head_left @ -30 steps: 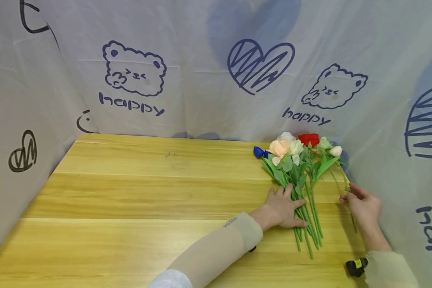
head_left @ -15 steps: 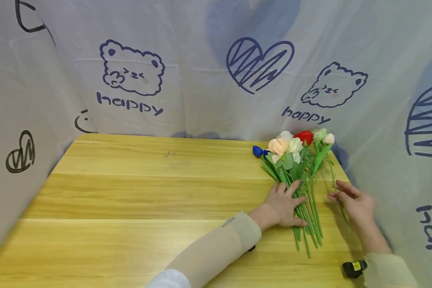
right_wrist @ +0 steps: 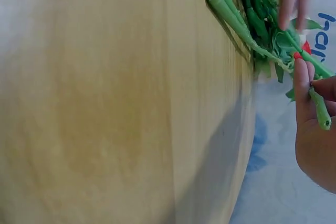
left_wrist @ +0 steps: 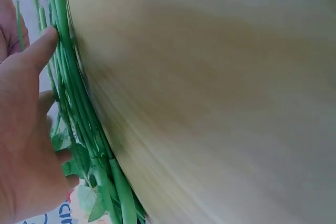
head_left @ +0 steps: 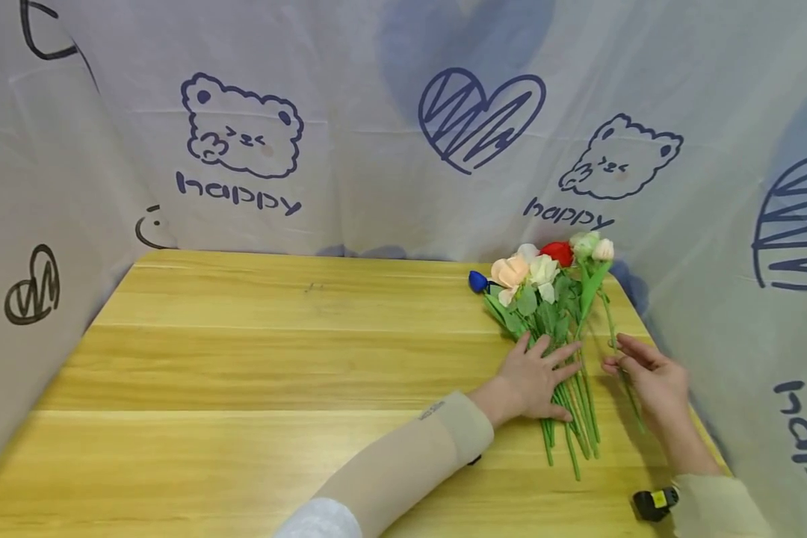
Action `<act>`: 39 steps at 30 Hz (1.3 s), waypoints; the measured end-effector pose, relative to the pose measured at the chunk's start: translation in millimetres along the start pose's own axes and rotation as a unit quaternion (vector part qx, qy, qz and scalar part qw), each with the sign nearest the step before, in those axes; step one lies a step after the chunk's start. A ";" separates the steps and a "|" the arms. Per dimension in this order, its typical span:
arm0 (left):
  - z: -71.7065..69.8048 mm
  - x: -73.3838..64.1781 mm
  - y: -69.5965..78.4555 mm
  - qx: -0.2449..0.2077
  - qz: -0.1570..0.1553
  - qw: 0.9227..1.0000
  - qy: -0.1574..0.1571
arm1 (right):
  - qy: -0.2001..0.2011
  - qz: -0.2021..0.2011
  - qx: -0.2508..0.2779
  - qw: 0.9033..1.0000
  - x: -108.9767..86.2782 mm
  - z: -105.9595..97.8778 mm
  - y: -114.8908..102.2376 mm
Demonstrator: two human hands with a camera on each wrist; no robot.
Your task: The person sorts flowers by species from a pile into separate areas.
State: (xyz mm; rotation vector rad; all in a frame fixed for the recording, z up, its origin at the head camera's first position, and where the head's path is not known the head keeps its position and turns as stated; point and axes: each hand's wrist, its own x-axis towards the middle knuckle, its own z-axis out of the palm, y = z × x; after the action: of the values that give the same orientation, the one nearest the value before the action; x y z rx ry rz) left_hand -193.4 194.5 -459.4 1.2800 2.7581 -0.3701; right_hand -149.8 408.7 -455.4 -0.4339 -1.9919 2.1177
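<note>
A bunch of flowers with leafy green stems [head_left: 581,418] lies at the table's right side. Its blooms include a peach one [head_left: 509,272], a red one [head_left: 557,254], a cream one [head_left: 544,275] and a blue one [head_left: 477,282]. Across the stems rests my left hand [head_left: 531,377], fingers spread; the left wrist view has its thumb against the stems [left_wrist: 79,103]. Just right of the bunch, my right hand [head_left: 655,385] pinches the stem of a single flower [head_left: 610,321], whose pale bud [head_left: 603,249] overlaps the bunch's blooms. The cut stem end [right_wrist: 320,109] pokes out below those fingers.
The wooden table [head_left: 276,373] stretches left of the bunch. Printed cloth [head_left: 363,149] hangs behind it and along both sides. A black device with a yellow label [head_left: 655,504] sits at the right wrist.
My right hand has moved left with the pale-budded flower, bringing it against the bunch. The red and pale green blooms have shifted left too. My left hand stays on the stems, fingers spreading slightly.
</note>
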 end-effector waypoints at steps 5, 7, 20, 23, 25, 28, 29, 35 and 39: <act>-2.4 0.4 1.2 -0.016 -0.006 0.999 -0.034 | 0.001 -0.003 0.006 1.000 0.0 0.4 3.0; -3.2 0.6 0.7 -0.016 -0.005 0.999 -0.032 | -0.003 -0.007 0.001 1.000 -0.6 0.3 4.2; -11.5 3.2 -1.6 0.023 0.018 1.000 -0.010 | 0.005 -0.018 -0.046 0.999 -0.5 2.3 6.8; -12.0 3.8 -0.3 0.034 0.018 0.999 -0.004 | 0.037 -0.003 -0.075 0.996 1.8 1.1 6.6; -11.6 3.7 0.4 0.034 0.017 0.999 -0.003 | 0.065 0.017 -0.083 0.994 3.6 -0.2 5.5; -9.4 3.6 0.4 0.026 0.017 1.000 0.000 | 0.105 0.040 -0.080 0.990 7.2 -2.4 2.3; -8.5 3.4 0.1 0.023 0.017 1.000 0.000 | 0.115 0.046 -0.077 0.989 8.0 -3.1 0.8; -2.4 2.1 -3.6 -0.018 0.019 1.000 -0.005 | 0.122 0.047 -0.041 0.991 11.3 -6.5 -5.9; -0.3 1.6 -4.5 -0.039 0.019 0.999 -0.017 | 0.114 0.050 -0.041 0.991 10.8 -6.4 -5.4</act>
State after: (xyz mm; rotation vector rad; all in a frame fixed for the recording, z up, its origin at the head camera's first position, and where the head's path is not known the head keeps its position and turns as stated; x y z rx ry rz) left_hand -197.8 192.9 -458.6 1.2937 2.6865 -0.2763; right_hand -158.0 418.8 -451.2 -0.7677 -1.9676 1.9437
